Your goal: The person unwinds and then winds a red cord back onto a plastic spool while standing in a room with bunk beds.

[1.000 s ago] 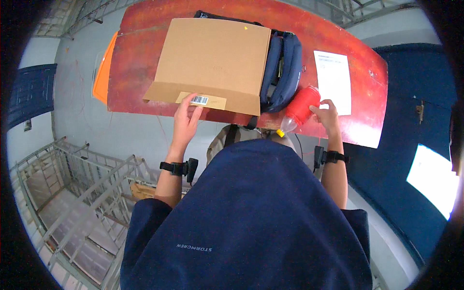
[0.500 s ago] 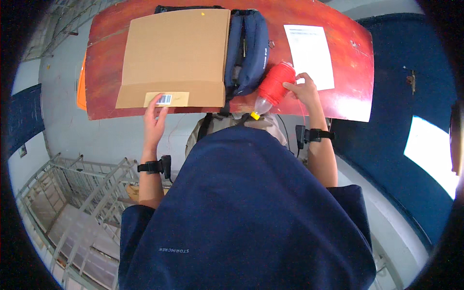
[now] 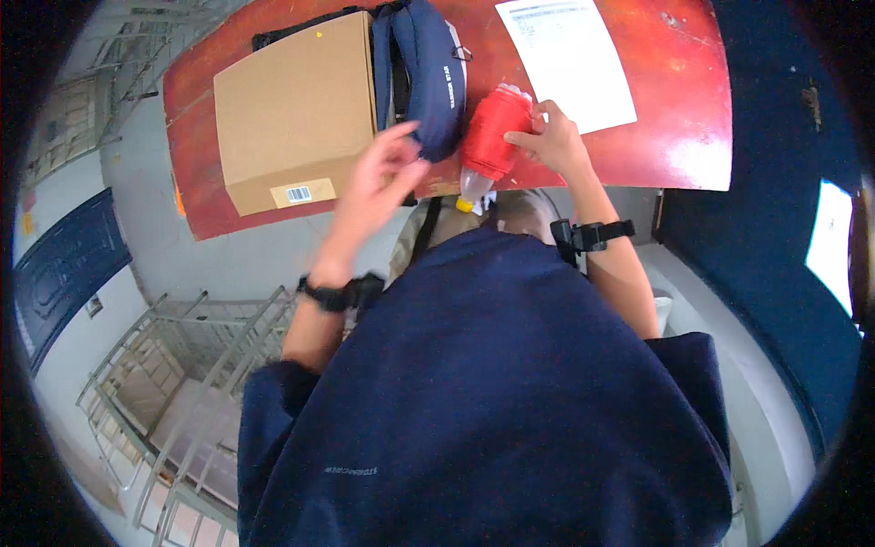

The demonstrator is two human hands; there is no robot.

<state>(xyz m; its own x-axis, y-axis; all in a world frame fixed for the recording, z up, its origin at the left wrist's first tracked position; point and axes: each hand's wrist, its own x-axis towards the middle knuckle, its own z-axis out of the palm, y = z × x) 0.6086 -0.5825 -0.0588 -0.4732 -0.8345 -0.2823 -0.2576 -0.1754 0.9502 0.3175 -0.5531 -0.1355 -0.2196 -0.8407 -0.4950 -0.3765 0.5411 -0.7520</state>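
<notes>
Cardboard box [image 3: 292, 114]: upper left of frame, flat on the red table [image 3: 684, 137], a label on its near edge.
Left hand [image 3: 378, 178]: centre, blurred, fingers spread and loose, gripping nothing, over the box's right edge and just beside the navy bag [image 3: 428, 77].
Red bottle [image 3: 492, 137]: upper centre, lying tilted at the table's near edge, cap toward the person.
Right hand [image 3: 551, 141]: closed round the bottle's right side.
White sheet [image 3: 565, 55]: upper right, flat.

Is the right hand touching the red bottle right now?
Touching. The head view shows the right hand with its fingertips pressed against the side of the red bottle, which lies at the red table's near edge; no gap shows.
</notes>
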